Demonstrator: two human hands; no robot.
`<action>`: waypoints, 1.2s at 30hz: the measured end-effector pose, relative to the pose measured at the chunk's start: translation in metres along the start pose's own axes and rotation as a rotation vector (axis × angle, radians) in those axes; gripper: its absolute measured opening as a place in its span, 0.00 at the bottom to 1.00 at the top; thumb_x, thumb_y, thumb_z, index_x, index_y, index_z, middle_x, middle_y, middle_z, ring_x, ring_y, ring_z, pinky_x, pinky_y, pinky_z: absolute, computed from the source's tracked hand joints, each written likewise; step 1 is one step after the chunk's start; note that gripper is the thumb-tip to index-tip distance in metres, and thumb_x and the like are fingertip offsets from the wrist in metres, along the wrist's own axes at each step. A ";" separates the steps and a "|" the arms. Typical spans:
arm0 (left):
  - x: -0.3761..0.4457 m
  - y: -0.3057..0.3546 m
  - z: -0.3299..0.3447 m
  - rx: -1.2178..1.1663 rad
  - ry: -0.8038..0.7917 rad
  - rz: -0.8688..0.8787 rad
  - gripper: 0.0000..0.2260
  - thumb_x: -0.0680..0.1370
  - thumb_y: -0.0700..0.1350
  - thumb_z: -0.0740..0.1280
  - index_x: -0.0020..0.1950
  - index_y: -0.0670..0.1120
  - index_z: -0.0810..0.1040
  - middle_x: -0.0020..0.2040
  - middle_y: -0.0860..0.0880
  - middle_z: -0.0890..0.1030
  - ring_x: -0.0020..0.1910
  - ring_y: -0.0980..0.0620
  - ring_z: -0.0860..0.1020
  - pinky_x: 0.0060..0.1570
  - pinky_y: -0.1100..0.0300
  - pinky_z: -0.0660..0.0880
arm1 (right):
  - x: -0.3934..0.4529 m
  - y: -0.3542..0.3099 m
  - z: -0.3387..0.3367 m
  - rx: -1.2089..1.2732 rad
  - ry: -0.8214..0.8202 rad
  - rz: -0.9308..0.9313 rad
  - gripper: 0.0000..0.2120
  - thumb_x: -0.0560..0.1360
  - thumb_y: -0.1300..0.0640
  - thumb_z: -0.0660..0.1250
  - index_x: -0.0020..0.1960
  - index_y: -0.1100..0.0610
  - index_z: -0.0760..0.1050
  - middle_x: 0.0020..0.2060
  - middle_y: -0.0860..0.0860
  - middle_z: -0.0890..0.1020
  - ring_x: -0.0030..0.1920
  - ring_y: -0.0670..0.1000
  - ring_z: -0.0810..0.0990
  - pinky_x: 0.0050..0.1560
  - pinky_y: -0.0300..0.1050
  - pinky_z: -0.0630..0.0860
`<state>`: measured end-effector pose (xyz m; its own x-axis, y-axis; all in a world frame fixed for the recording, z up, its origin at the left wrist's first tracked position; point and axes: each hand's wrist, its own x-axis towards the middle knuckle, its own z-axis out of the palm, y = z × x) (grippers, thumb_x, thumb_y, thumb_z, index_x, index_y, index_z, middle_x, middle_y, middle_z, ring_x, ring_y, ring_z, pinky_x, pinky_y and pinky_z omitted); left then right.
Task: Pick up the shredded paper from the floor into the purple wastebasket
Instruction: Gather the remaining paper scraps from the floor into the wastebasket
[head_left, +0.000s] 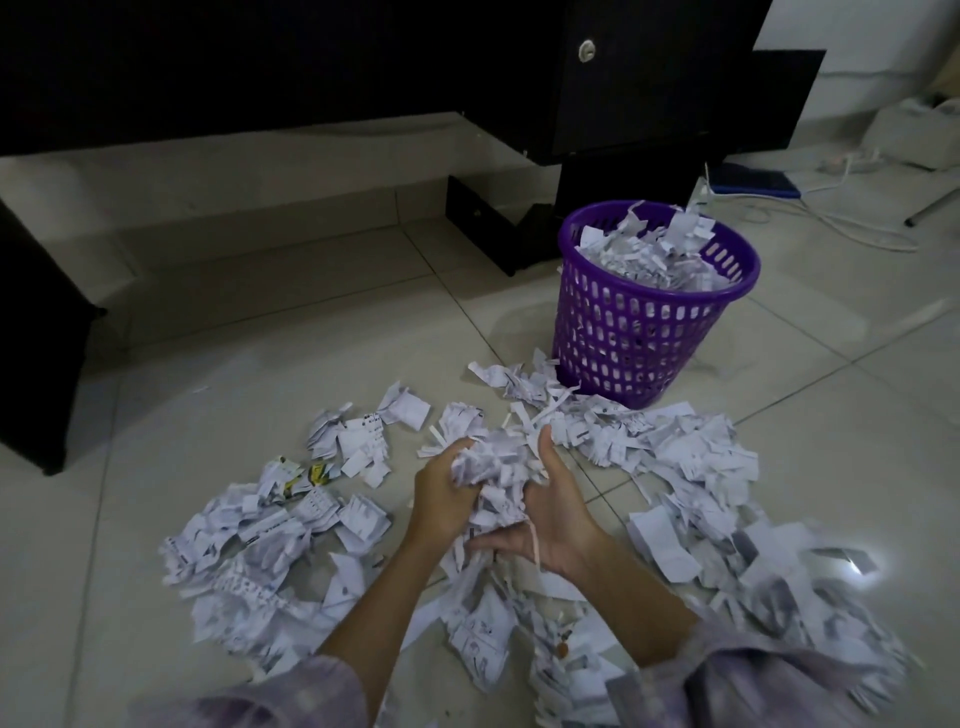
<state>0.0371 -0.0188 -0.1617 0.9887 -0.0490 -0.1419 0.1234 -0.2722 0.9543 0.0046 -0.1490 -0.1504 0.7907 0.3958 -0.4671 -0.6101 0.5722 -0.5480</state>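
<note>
A purple wastebasket (644, 343) stands on the tiled floor at the upper right, heaped with shredded paper up to its rim. More shredded paper (701, 483) is strewn over the floor in front of it, with another patch at the left (260, 540). Between my two hands I hold a bunch of shredded paper (498, 473) above the pile. My left hand (441, 493) grips the bunch from the left. My right hand (556, 514) cups it from the right, thumb up, fingers curled under.
A black desk with a drawer unit (597, 78) stands behind the basket, its leg (41, 332) at the far left. White cables (831, 218) and a blue flat object (753, 182) lie on the floor at the upper right.
</note>
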 end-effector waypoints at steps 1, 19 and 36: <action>-0.003 0.000 0.002 0.048 -0.025 0.052 0.22 0.72 0.26 0.62 0.64 0.39 0.76 0.59 0.42 0.80 0.59 0.45 0.78 0.56 0.56 0.75 | 0.000 -0.004 0.003 -0.044 0.027 0.004 0.42 0.71 0.26 0.52 0.65 0.59 0.75 0.61 0.62 0.79 0.60 0.64 0.78 0.58 0.68 0.73; 0.004 0.045 0.005 0.191 -0.422 0.179 0.30 0.67 0.42 0.78 0.66 0.48 0.71 0.60 0.51 0.76 0.58 0.52 0.76 0.54 0.63 0.73 | -0.020 -0.052 -0.019 -0.401 0.242 -0.176 0.09 0.77 0.62 0.64 0.54 0.63 0.80 0.46 0.61 0.84 0.40 0.55 0.84 0.42 0.48 0.82; 0.076 0.201 0.049 -0.252 -0.160 0.233 0.07 0.77 0.33 0.63 0.49 0.44 0.76 0.42 0.48 0.76 0.38 0.53 0.77 0.36 0.62 0.78 | -0.058 -0.265 -0.001 -0.780 0.420 -0.501 0.15 0.78 0.58 0.66 0.62 0.64 0.73 0.53 0.63 0.82 0.49 0.58 0.83 0.45 0.49 0.81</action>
<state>0.1332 -0.1246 0.0065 0.9693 -0.2368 0.0659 -0.0659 0.0076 0.9978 0.1205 -0.3246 0.0213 0.9742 -0.1313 -0.1837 -0.1956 -0.0841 -0.9771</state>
